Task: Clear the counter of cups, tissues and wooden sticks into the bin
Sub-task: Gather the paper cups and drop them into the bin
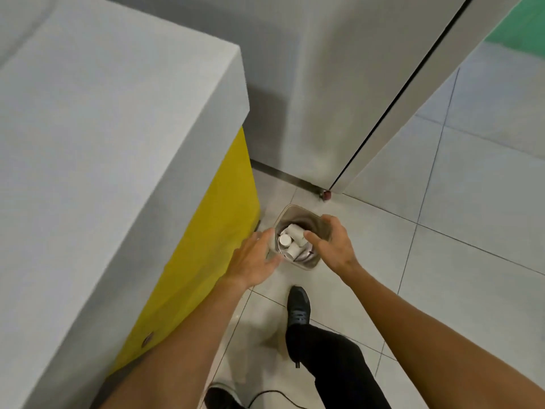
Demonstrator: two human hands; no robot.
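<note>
A small beige bin (295, 209) stands on the tiled floor beside the counter's end. Inside it lie white paper cups (290, 239) on their sides, with pale crumpled bits under them. My left hand (255, 258) hovers over the bin's left rim, fingers spread and relaxed, holding nothing. My right hand (331, 243) hangs over the bin's right side, fingers loosely bent and empty, its thumb pointing toward the cups. The grey counter top (103, 143) fills the left of the view and nothing lies on the part that shows.
The counter has a yellow side panel (212, 261) right next to the bin. A grey wall and an open door (398, 98) stand behind it, with a red doorstop (327, 195) on the floor. My black shoe and trouser leg (300, 314) are just in front of the bin.
</note>
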